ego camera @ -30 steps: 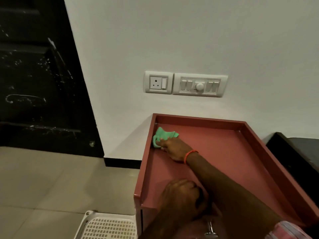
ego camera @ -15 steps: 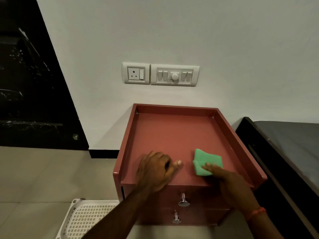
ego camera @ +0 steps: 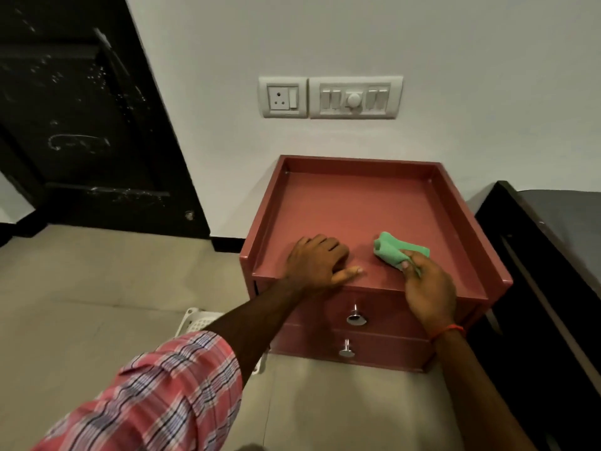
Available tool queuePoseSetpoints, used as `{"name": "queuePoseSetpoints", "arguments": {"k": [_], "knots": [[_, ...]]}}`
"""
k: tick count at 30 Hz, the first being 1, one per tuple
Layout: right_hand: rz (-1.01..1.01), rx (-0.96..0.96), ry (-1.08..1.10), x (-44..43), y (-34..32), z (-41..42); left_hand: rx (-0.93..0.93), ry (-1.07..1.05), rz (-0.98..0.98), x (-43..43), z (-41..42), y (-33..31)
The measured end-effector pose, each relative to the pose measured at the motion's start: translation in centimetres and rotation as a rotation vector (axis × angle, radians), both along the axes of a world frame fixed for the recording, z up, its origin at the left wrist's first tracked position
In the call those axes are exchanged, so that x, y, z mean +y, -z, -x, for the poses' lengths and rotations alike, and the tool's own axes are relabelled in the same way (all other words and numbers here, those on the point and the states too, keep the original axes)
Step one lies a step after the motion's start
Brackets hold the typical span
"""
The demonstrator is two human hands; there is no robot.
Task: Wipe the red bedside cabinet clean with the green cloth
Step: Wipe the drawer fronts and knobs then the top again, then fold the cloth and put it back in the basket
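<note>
While my left hand [ego camera: 317, 262] lies flat, palm down and fingers spread, on the front left part of the red cabinet [ego camera: 357, 203] top, gripping nothing, my right hand [ego camera: 426, 284] pinches the green cloth [ego camera: 395, 249] between thumb and fingertips, closed on it. The cloth sits bunched on the tray-like top, right of centre in the frame and near the front edge, with only part of it touching the surface.

To wipe well from here, I think I should flatten the cloth under my palm instead of pinching it, so more of it meets the wood. Long overlapping strokes from the raised back rim toward the front would carry dust out, since the front has no lip. The corners along the rim in the upper part of the cabinet need a fingertip pressed through the cloth. My left hand covers a patch, so I judge it must shift before that patch can be wiped. The 2 drawer fronts with their 2 metal knobs [ego camera: 355, 315], lower centre of the frame, look untouched by the cloth at this point and belong to the job too.
</note>
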State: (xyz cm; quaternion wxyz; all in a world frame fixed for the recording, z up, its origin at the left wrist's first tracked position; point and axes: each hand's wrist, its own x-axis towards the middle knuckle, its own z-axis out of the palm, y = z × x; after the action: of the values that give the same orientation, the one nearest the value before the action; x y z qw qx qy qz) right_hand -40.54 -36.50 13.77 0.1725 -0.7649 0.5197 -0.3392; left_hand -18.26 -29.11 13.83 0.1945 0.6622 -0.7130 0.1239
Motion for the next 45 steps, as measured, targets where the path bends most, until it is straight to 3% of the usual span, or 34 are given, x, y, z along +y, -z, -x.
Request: {"name": "queuePoseSetpoints", "arguments": {"k": [3,8,12,16,21,26,34,37,41,45], "knots": [[-0.116,-0.276,-0.122,2.6,-1.0,-2.3,0.235,0.023,-0.071,1.5,0.8,0.0],[-0.354,-0.766,-0.272,9.6,-3.5,-5.5,1.040,-0.005,0.028,7.1,2.1,0.5],[-0.500,-0.905,-0.415,14.6,-4.2,-6.3,1.525,-0.097,0.119,13.6,2.8,0.7],[-0.676,-0.839,-0.603,19.1,-3.1,-7.4,1.792,-0.211,0.160,20.4,2.7,2.9],[-0.800,-0.533,-0.686,22.7,2.9,-10.8,1.881,-0.495,0.165,26.4,0.6,6.5],[-0.872,-0.300,-0.606,23.4,9.6,-14.9,1.897,-0.621,0.061,27.7,-3.7,10.6],[-1.091,-0.290,-0.455,22.1,16.1,-21.0,1.986,-0.750,-0.058,26.4,-10.1,16.2],[-1.279,-0.375,-0.464,21.7,16.6,-22.2,2.132,-0.738,-0.113,26.4,-11.2,17.3],[-1.398,-0.428,-0.456,21.3,17.2,-22.0,2.340,-0.614,0.006,26.6,-11.2,18.6],[-1.363,-0.346,-0.537,20.5,18.6,-23.3,2.264,-0.609,-0.016,26.1,-12.0,19.5]]}}
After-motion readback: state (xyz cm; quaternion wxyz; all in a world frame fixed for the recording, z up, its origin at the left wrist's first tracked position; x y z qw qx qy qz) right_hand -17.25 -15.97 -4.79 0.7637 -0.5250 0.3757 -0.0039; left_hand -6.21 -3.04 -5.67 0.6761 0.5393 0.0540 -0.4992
